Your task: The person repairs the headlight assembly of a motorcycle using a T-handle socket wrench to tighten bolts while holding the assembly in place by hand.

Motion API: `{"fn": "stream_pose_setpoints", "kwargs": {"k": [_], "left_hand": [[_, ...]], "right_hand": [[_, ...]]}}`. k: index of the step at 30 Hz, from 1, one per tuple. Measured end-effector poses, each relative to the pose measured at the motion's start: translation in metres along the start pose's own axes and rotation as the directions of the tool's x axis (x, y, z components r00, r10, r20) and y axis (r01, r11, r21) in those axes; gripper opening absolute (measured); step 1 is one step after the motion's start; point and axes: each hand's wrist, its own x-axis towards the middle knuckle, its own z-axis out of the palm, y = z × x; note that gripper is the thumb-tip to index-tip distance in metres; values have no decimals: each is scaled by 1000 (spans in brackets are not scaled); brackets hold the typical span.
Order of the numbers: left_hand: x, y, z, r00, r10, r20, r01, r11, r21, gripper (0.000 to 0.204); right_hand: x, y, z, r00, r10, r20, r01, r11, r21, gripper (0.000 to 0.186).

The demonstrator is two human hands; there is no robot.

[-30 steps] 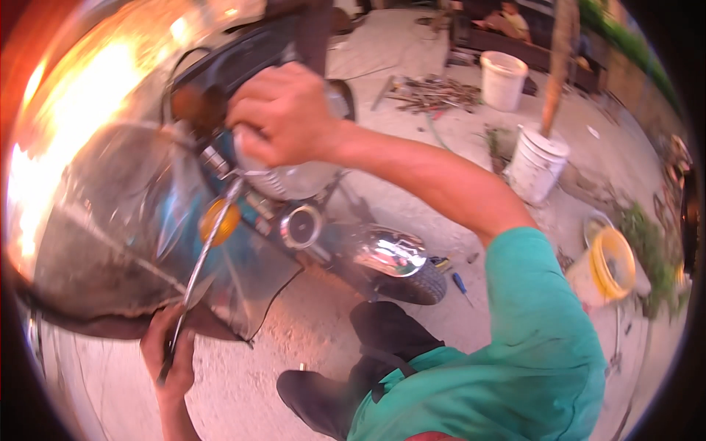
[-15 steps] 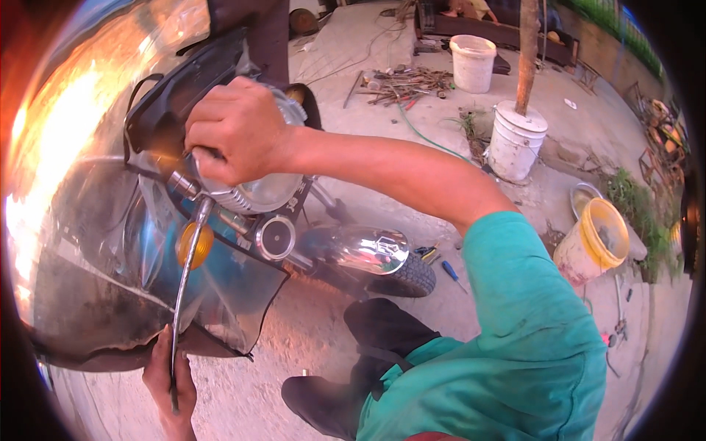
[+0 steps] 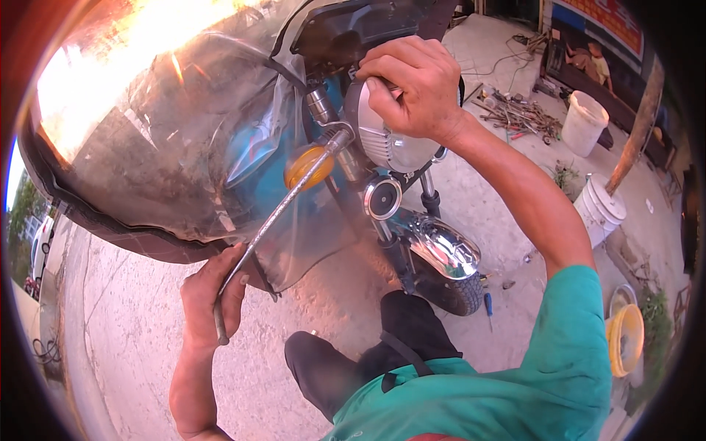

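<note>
My left hand [image 3: 212, 294] is closed round the lower end of a long steel wrench [image 3: 278, 213]. The wrench slants up to the right, its head against the fork clamp [image 3: 340, 134] of a three-wheeler or motorcycle front end. My right hand [image 3: 415, 88] grips the upper rim of the round headlight [image 3: 382, 132], its fingertips partly hidden. An orange turn signal [image 3: 309, 167] sits just behind the wrench. Below the headlight are a round horn [image 3: 383, 197], a chrome fender [image 3: 445, 250] and the front tire [image 3: 456, 295].
A clear plastic windscreen cover [image 3: 191, 147] with a dark edge hangs on the left. On the concrete lie a blue screwdriver [image 3: 488, 303] and a heap of tools [image 3: 518, 114]. White buckets [image 3: 585, 125] and a yellow-rimmed bucket [image 3: 625, 342] stand right. A person [image 3: 592, 62] is in the background.
The view has swung left, so the vehicle appears farther right. Both hands keep their holds; the wrench's lower end and my left hand appear higher and farther right in the picture.
</note>
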Motion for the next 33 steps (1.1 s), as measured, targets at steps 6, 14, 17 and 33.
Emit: {"fn": "stream_pose_setpoints", "kwargs": {"k": [6, 14, 17, 33], "left_hand": [[4, 2, 5, 997, 59, -43, -56, 997, 52, 37], [-10, -20, 15, 969, -238, -61, 221, 953, -206, 38], [-10, -14, 16, 970, -237, -51, 215, 938, -270, 37], [-23, -13, 16, 969, -203, -142, 169, 961, -217, 32]], "right_hand": [[2, 4, -4, 999, 13, -29, -12, 1000, 15, 9], [-10, 3, -6, 989, 72, -130, -70, 997, 21, 5], [-9, 3, -5, 989, 68, -130, -67, 998, 12, 5], [-8, -1, 0, 992, 76, -105, -73, 997, 28, 6]]}}
